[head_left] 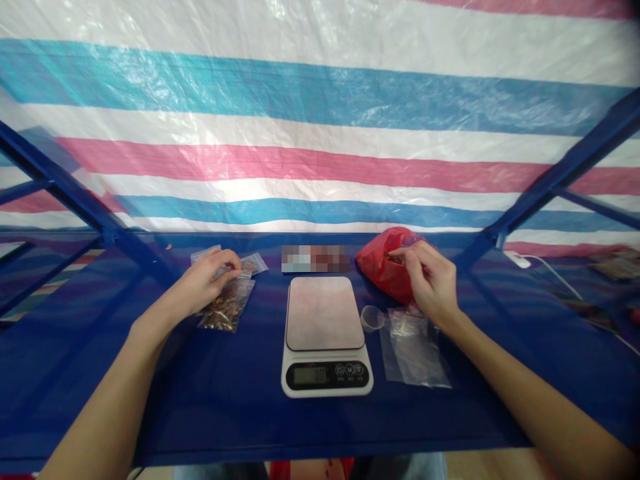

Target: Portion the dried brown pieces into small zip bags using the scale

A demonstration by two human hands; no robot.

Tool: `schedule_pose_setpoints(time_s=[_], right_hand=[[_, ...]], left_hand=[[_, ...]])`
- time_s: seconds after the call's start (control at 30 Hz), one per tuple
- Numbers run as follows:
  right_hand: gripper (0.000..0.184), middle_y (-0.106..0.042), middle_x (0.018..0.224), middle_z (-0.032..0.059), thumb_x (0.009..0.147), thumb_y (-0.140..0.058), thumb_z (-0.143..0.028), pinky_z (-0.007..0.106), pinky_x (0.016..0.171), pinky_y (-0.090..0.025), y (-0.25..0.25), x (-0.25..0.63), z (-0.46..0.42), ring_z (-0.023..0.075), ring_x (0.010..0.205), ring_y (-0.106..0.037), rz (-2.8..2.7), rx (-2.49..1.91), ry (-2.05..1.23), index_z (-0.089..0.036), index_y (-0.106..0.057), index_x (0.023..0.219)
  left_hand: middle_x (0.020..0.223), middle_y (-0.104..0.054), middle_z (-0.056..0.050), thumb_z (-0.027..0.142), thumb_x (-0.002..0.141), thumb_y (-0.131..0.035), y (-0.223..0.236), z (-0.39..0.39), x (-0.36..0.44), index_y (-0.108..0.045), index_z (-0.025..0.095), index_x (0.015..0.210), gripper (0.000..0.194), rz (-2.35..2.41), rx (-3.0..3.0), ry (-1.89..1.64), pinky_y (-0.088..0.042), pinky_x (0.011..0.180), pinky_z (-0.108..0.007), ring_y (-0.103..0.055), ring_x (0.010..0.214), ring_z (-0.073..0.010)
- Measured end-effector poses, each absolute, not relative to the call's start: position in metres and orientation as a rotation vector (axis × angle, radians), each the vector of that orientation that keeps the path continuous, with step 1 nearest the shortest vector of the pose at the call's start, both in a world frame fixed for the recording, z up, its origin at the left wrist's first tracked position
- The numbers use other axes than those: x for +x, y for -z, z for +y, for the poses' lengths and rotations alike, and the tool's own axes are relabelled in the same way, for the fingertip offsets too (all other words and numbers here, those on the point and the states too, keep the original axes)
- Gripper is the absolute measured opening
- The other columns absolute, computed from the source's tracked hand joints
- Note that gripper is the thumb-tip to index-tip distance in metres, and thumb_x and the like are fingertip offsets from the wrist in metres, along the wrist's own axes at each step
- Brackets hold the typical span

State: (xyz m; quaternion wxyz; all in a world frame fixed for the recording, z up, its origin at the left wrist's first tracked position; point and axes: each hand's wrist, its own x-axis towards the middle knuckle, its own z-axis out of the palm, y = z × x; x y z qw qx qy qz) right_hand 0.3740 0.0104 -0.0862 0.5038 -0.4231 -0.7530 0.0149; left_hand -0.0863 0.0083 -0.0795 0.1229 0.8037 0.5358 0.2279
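Observation:
My left hand [219,272] is closed, its fingertips pinched at the top of a small clear zip bag among others on the left. Below it lies a filled zip bag [227,307] with brown dried pieces, and another small zip bag [254,263] sits just behind. On the right, my right hand [434,275] is closed, fingertips in the mouth of a red plastic bag [383,270]. Brown bits show at those fingertips; exactly what they pinch is unclear. Between my hands stands a white kitchen scale [326,313] with a bare plate and a dim display.
A small clear plastic cup [372,319] lies right of the scale. Flat clear zip bags [417,350] are stacked near it. Behind the scale is a blurred-out packet [315,259]. Blue metal bars [555,177] slant up at both sides of the blue table [225,413].

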Motion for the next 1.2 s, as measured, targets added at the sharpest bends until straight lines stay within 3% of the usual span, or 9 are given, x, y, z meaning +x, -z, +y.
schedule_pose_setpoints(time_s=[0.13,0.27,0.4,0.53,0.63,0.83,0.93,1.2], right_hand=[[0.036,-0.075,0.088,0.0074,0.112,-0.049,-0.035,0.040,0.077,-0.055,0.087,0.373,0.010,0.0236,0.082,-0.070,-1.812,-1.028,-0.050,-0.023,-0.081,0.098],[0.036,-0.075,0.088,0.0074,0.112,-0.050,-0.035,0.040,0.078,-0.054,0.086,0.373,0.009,0.0238,0.083,-0.070,-1.813,-1.024,-0.038,-0.024,-0.081,0.097],[0.037,-0.074,0.085,0.0067,0.111,-0.050,-0.034,0.040,0.076,-0.054,0.085,0.373,0.009,0.0234,0.080,-0.069,-1.813,-1.021,-0.027,-0.024,-0.081,0.096],[0.038,-0.074,0.085,0.0067,0.111,-0.049,-0.036,0.039,0.075,-0.054,0.086,0.373,0.011,0.0232,0.079,-0.069,-1.814,-1.033,-0.008,-0.023,-0.079,0.092],[0.038,-0.074,0.084,0.0068,0.111,-0.049,-0.035,0.039,0.074,-0.054,0.086,0.374,0.011,0.0231,0.079,-0.069,-1.819,-1.027,-0.004,-0.023,-0.078,0.090],[0.036,-0.072,0.082,0.0061,0.110,-0.049,-0.032,0.037,0.070,-0.052,0.085,0.377,0.014,0.0217,0.076,-0.067,-1.808,-1.028,0.018,-0.022,-0.076,0.088],[0.036,-0.071,0.080,0.0057,0.110,-0.049,-0.030,0.036,0.071,-0.052,0.085,0.379,0.016,0.0215,0.075,-0.066,-1.815,-1.030,0.024,-0.022,-0.075,0.086],[0.035,-0.072,0.079,0.0057,0.109,-0.050,-0.028,0.035,0.070,-0.051,0.084,0.379,0.015,0.0209,0.074,-0.067,-1.825,-1.047,0.013,-0.021,-0.074,0.084]], left_hand=[[0.081,-0.069,-0.003,0.050,0.097,-0.053,0.074,0.004,-0.085,-0.062,0.022,0.088,0.031,1.582,2.192,-0.787,-0.050,0.073,-0.031,-0.063,0.077,-0.0214],[0.086,-0.076,-0.003,0.062,0.087,-0.068,0.068,0.000,-0.095,-0.073,0.020,0.106,0.047,1.585,1.946,-0.770,-0.051,0.062,-0.030,-0.065,0.069,-0.0201],[0.060,-0.069,0.001,0.077,0.069,-0.082,0.058,-0.008,-0.113,-0.081,0.024,0.101,0.062,1.605,1.609,-0.679,-0.042,0.042,-0.032,-0.058,0.048,-0.0197],[0.079,-0.080,-0.003,0.074,0.060,-0.092,0.044,-0.015,-0.119,-0.077,0.026,0.087,0.057,1.580,1.316,-1.064,-0.053,0.050,-0.038,-0.071,0.064,-0.0260],[0.083,-0.080,-0.002,0.071,0.055,-0.096,0.032,-0.013,-0.111,-0.073,0.026,0.086,0.059,1.576,1.211,-1.244,-0.052,0.052,-0.038,-0.069,0.066,-0.0230],[0.068,-0.065,0.000,0.061,0.069,-0.086,-0.011,0.015,-0.058,-0.064,0.023,0.077,0.045,1.423,1.488,-1.094,-0.039,0.048,-0.027,-0.055,0.057,-0.0105],[0.066,-0.062,-0.001,0.052,0.075,-0.082,-0.040,0.030,-0.023,-0.067,0.019,0.073,0.036,1.268,1.679,-1.021,-0.033,0.049,-0.025,-0.046,0.053,-0.0063],[0.069,-0.067,-0.008,0.043,0.085,-0.077,-0.058,0.059,0.037,-0.069,0.015,0.069,0.034,1.230,1.862,-1.020,-0.037,0.051,-0.028,-0.056,0.057,-0.0132]])
